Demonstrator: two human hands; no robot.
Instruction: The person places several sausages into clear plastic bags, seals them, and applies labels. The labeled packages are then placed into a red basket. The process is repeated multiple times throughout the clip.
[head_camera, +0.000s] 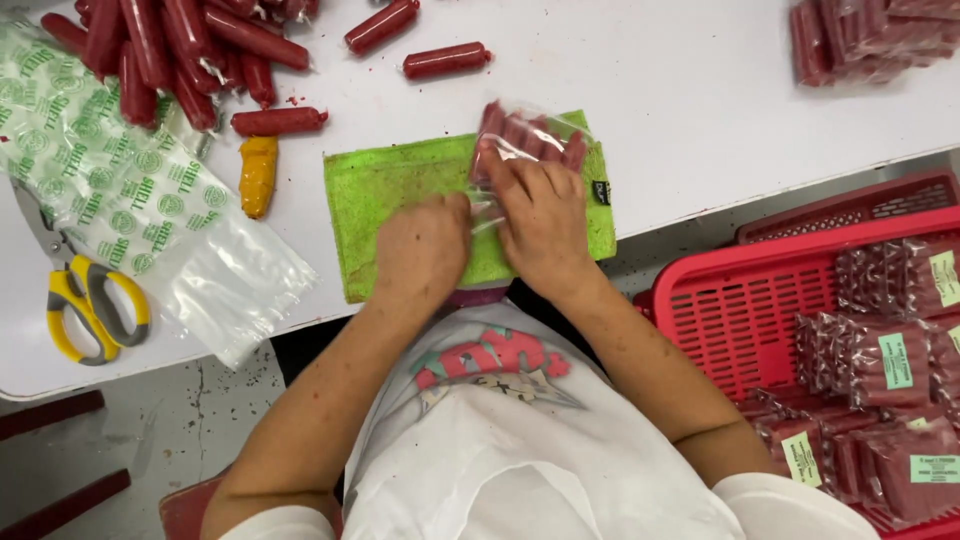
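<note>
A clear plastic bag of red sausages (530, 140) lies on a green cloth (390, 200) at the near edge of the white table (680, 90). My right hand (540, 215) presses its fingers on the bag's near, open end. My left hand (422, 245) rests as a fist on the cloth just left of it, pinching the bag's loose plastic edge.
A heap of loose red sausages (170, 50) lies at the far left, with a yellow one (258, 175) beside it. Printed clear bags (120, 190) and yellow-handled scissors (85, 300) sit at the left. A red basket (740, 300) of packed, labelled sausage bags stands at my right.
</note>
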